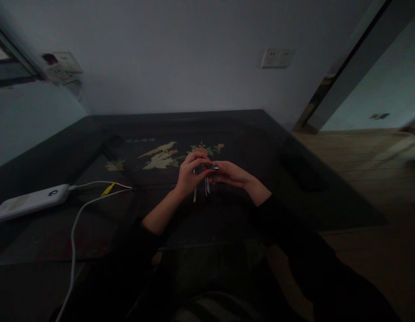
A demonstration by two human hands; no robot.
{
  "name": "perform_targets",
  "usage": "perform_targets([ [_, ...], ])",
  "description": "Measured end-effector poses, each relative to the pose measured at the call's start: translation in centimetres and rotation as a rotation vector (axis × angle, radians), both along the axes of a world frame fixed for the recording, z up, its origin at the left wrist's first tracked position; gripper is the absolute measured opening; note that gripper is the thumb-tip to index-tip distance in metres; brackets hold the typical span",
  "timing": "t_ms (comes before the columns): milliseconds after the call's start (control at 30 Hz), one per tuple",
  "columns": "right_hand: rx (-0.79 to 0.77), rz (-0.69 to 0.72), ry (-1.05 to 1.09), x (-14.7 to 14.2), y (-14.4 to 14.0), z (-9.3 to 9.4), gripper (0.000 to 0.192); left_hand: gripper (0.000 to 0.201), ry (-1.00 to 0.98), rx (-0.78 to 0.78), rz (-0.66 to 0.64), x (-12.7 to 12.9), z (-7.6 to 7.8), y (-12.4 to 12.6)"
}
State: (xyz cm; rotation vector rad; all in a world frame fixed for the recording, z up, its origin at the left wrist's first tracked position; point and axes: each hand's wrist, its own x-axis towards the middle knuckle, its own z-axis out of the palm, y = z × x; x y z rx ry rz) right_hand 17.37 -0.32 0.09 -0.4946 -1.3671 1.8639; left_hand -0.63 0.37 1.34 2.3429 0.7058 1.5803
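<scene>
Near the centre of the frame, both hands are brought together above a dark lacquered table [247, 134] inlaid with a pale bird-and-flower design [162, 156]. The left hand [189, 174] is curled, its fingers bent round a few thin white strips [206, 185] that hang down below the fingers; what these strips are made of cannot be told in the dim light. The right hand [232, 174] is held just beside it, fingertips touching a small dark flat object with a greenish edge [212, 167], which is pinched between the two hands at their meeting point, slightly above the table top. Both hands are thus closed on what they hold, the left on the strips and the right on the small object. Both forearms are covered by dark sleeves, pushed back on the left arm.

At the left edge of the frame, a white oblong power bank [29, 202] is laid on the table, and a white cable [76, 223] is plugged into it, running to the lower edge of the picture. A small yellow tag [107, 189] is seen beside the cable. On the grey wall, a white double socket [277, 57] is mounted in the upper right, and another socket plate [61, 66] in the upper left. A wooden floor [361, 179] is visible on the right.
</scene>
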Motion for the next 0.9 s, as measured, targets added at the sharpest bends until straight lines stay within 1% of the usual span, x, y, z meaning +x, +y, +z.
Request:
perform_targets([
  [100,0.005,0.008,0.006,0.04,0.04,-0.05,0.045,0.013,-0.019,-0.008,-0.008,-0.02,0.00,0.07],
  [233,-0.005,-0.016,0.008,-0.01,0.07,-0.10,0.042,0.014,-0.023,-0.002,-0.017,-0.02,-0.08,0.20],
  [467,0.003,-0.050,0.007,-0.20,0.08,-0.02,0.040,0.014,-0.025,0.015,-0.003,0.06,-0.12,0.19],
  [767,0.008,-0.085,-0.002,-0.28,0.33,-0.43,0.039,0.013,-0.001,0.033,0.015,-0.03,-0.01,-0.02],
  [833,0.008,-0.108,0.006,-0.31,0.39,-0.41,0.040,0.016,0.014,0.015,0.018,-0.01,0.13,-0.08],
  [900,0.013,-0.152,0.015,-0.31,0.47,-0.32,0.040,0.024,0.030,-0.035,0.035,-0.05,0.19,0.09],
])
